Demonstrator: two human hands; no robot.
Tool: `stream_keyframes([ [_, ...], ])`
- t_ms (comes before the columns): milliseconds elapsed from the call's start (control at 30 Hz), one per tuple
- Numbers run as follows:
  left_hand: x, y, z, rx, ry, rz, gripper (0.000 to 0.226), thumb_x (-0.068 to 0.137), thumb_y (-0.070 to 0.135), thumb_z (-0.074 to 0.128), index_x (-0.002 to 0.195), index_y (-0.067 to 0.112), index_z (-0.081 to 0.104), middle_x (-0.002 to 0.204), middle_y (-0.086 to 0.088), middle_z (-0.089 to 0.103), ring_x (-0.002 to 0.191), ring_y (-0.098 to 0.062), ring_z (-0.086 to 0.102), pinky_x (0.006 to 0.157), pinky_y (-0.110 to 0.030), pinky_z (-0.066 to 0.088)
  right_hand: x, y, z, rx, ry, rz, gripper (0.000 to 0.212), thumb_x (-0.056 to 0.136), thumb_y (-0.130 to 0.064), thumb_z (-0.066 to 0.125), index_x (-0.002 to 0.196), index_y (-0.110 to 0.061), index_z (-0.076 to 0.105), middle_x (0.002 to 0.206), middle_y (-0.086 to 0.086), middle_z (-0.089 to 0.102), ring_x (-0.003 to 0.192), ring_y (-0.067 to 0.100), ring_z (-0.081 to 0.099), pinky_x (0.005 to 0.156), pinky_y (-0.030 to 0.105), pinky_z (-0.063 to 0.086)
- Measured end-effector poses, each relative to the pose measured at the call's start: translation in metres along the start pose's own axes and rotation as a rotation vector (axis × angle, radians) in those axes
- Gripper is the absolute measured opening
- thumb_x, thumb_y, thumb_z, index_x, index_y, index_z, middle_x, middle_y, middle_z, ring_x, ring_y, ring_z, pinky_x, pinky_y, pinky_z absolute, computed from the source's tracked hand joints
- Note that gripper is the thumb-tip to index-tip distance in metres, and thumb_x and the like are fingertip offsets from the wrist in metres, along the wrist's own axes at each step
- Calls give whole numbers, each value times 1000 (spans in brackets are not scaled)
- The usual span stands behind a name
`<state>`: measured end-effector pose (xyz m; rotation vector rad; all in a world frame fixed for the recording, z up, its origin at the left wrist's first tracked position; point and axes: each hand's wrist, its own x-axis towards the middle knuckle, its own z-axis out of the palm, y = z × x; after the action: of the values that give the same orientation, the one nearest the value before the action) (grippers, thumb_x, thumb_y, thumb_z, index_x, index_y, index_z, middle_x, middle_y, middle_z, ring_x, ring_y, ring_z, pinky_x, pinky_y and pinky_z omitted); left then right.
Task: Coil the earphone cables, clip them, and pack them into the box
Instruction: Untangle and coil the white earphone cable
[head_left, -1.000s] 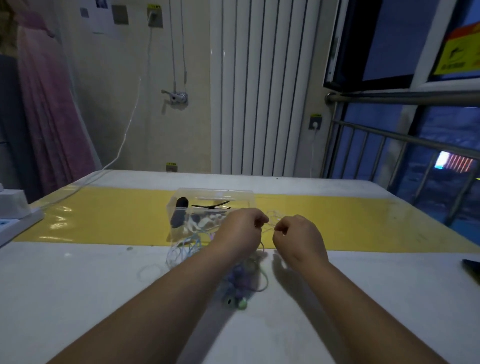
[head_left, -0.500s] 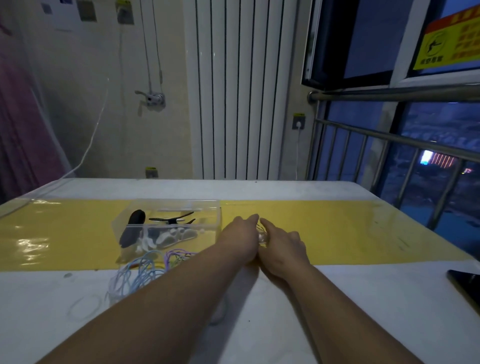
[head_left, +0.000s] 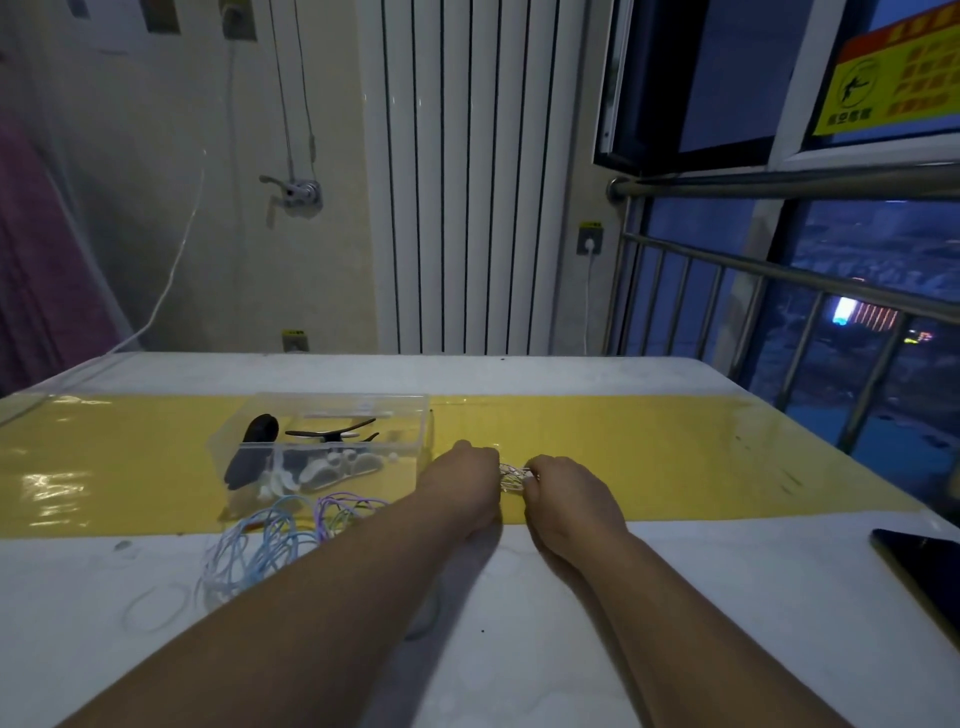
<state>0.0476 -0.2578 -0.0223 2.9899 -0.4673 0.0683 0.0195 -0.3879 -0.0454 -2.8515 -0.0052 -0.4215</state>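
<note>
Coiled cable (head_left: 511, 477) pinched between left hand (head_left: 462, 483); right hand (head_left: 563, 493).

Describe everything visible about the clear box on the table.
The box is rectangular, of clear plastic by its look, open-topped, with no lid in view. It sits flat on the yellow strip of the table, left of the left hand, which does not seem to touch it. Inside lie dark clips, a dark oval piece and white earphone parts. Coloured cables lie against its near side.

White table (head_left: 519, 649) carries yellow mat (head_left: 649, 457), clear box (head_left: 322, 452), loose cables (head_left: 270, 545), phone (head_left: 924, 566).
</note>
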Motion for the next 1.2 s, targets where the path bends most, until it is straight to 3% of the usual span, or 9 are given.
stream_keyframes([
  [200, -17, 12, -8, -24, 76, 85, 22, 93, 11, 49, 113, 6, 55, 117, -16, 47, 100, -37, 59, 79, -38, 44, -11, -1, -13, 229, 85, 135, 30, 99, -24, 40, 106, -12, 67, 106, 11, 66, 95, 31, 59, 75, 35, 47],
  [300, -20, 13, -23, -188, 136, 57, 18, 94, 10, 50, 109, 7, 60, 115, -15, 48, 97, -35, 58, 79, -35, 43, -13, -3, -26, 472, 151, 196, 26, 98, -21, 47, 104, -13, 71, 98, 7, 71, 87, 24, 60, 65, 29, 43],
  [367, -23, 9, -34, -322, 189, 36, 15, 97, 14, 51, 100, 6, 63, 108, -16, 55, 93, -35, 59, 75, -35, 43, -14, -9, -39, 639, 170, 191, 24, 97, -20, 50, 99, -13, 73, 74, -6, 70, 68, 17, 55, 54, 27, 35],
  [467, -36, -5, -57, -566, 245, 32, 15, 97, 14, 52, 89, 7, 63, 93, -16, 66, 71, -31, 58, 64, -37, 51, -13, -26, -60, 865, 184, 160, 24, 97, -23, 53, 86, -18, 73, 38, -15, 45, 46, 14, 32, 53, 28, 26],
  [567, -57, -27, -85, -723, 320, 28, 17, 98, 20, 53, 90, 11, 64, 83, -9, 68, 59, -20, 54, 56, -36, 53, -13, -59, -78, 1038, 163, 88, 25, 95, -24, 55, 78, -22, 73, 42, -10, 36, 49, 18, 27, 54, 35, 25],
  [700, -86, -68, -113, -707, 432, -9, 21, 98, 24, 53, 83, 18, 66, 72, 0, 65, 57, -13, 52, 55, -29, 43, -18, -116, -90, 1204, 64, 12, 22, 98, -17, 52, 87, -7, 69, 53, 0, 30, 49, 16, 25, 47, 28, 22],
  [800, -109, -107, -120, -825, 487, -90, 27, 95, 21, 55, 69, 23, 63, 62, 2, 62, 52, -13, 50, 51, -26, 38, -23, -161, -82, 1279, -20, -38, 21, 98, -14, 52, 85, -9, 69, 49, -4, 29, 43, 12, 24, 43, 23, 23],
  [1000, -147, -188, -117, -1025, 516, -226, 21, 90, 7, 57, 72, 7, 67, 55, -6, 59, 38, -15, 40, 46, -25, 30, -29, -245, -55, 1360, -173, -56, 19, 96, -12, 54, 90, -7, 71, 50, 1, 46, 36, 9, 32, 42, 21, 24],
  [1200, -170, -254, -98, -1105, 480, -375, 14, 88, 0, 58, 79, -1, 68, 62, -13, 59, 43, -21, 40, 44, -27, 32, -36, -306, -6, 1385, -392, 39, 17, 96, -17, 55, 91, -8, 69, 57, 2, 32, 46, 13, 25, 43, 22, 23],
])
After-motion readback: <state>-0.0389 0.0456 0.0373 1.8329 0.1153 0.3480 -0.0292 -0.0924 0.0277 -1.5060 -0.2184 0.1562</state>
